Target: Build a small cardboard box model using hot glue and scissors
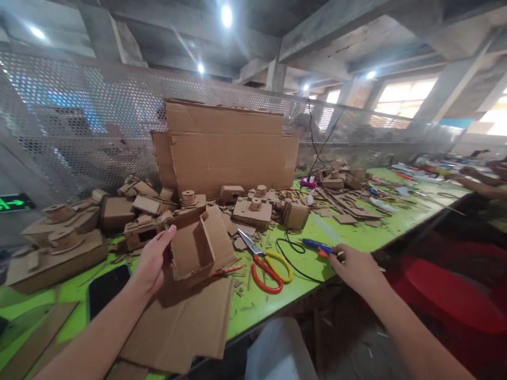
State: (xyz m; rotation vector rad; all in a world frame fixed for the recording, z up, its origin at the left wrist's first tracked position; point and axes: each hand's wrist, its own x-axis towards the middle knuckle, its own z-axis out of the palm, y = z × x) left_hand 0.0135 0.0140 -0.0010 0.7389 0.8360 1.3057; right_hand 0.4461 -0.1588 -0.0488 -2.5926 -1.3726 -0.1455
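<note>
My left hand (152, 264) grips the left wall of an open cardboard box (193, 247), thumb over its rim. One flap of the box leans out to the right. Over the table's front edge, my right hand (358, 270) is closed around a blue hot glue gun (317, 245) with an orange trigger; its nozzle points left. A black cord lies near the glue gun. Between the two hands rest scissors (259, 258) with one red and one yellow handle. A flat cardboard sheet (182, 324) lies below the box, and a thin red tool (228, 269) sits beside it.
Several cardboard camera-like models (253, 212) stand along the back of the green table (247, 311). A large cardboard panel (233, 153) leans against the perforated metal screen. A phone (106, 287) lies at left. Cardboard scraps (350, 206), a red stool (455, 290) and another person's arm (481, 184) are at right.
</note>
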